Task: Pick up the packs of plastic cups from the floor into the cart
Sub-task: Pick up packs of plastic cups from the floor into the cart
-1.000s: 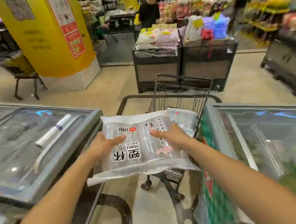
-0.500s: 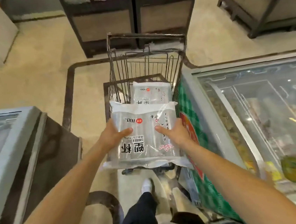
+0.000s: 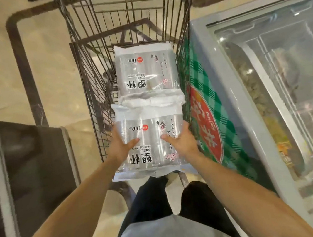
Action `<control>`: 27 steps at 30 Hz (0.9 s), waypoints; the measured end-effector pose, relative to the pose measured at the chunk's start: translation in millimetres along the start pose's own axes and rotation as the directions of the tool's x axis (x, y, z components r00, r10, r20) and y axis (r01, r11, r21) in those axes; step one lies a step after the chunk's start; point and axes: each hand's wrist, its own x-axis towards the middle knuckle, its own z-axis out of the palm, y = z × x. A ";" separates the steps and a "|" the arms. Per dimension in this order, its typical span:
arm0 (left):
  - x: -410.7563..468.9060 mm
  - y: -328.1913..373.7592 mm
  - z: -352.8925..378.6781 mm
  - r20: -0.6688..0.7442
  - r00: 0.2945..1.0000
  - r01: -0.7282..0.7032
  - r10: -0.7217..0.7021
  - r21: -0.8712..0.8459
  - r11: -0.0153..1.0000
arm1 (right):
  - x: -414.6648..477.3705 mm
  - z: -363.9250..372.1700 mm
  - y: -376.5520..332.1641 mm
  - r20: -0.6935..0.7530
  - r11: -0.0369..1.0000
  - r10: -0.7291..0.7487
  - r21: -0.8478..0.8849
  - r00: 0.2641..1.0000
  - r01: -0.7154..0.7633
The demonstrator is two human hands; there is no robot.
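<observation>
A clear pack of plastic cups (image 3: pixel 148 119) with black print is held over the near end of the wire cart (image 3: pixel 94 90). My left hand (image 3: pixel 121 145) grips its left side, thumb on top. My right hand (image 3: pixel 181 139) grips its right side the same way. A second, identical pack (image 3: pixel 146 71) lies inside the cart basket just beyond the held one, their ends touching or overlapping. The held pack's near edge hangs over the cart's handle end.
A chest freezer (image 3: pixel 264 87) with a green checked side and glass lid stands tight against the cart's right. Another freezer's dark end (image 3: pixel 31 170) is at the left. Tan floor with a dark inlaid line (image 3: pixel 22 64) lies between. My legs stand behind the cart.
The view has tilted down and closer over the cart. Both hands have carried the pack forward and lower, over the cart's near end behind the pack lying inside.
</observation>
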 end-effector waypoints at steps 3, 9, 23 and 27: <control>14.0 -2.4 10.7 0.042 0.995 0.092 -0.092 0.012 0.996 | 13.8 9.2 6.9 -0.018 0.999 0.032 -0.041 0.999 -0.033; 40.1 -23.1 22.4 0.072 0.980 0.184 -0.185 0.027 0.983 | 41.8 32.6 13.0 -0.037 0.989 0.140 -0.043 0.989 -0.142; 54.8 -40.1 20.4 0.050 0.971 0.213 -0.233 0.253 0.944 | 52.1 52.3 21.8 -0.078 0.978 0.169 -0.113 0.983 -0.177; 47.8 -26.3 10.9 0.086 0.968 0.194 -0.236 0.342 0.919 | 41.8 47.2 8.5 -0.103 0.965 0.149 -0.204 0.984 -0.167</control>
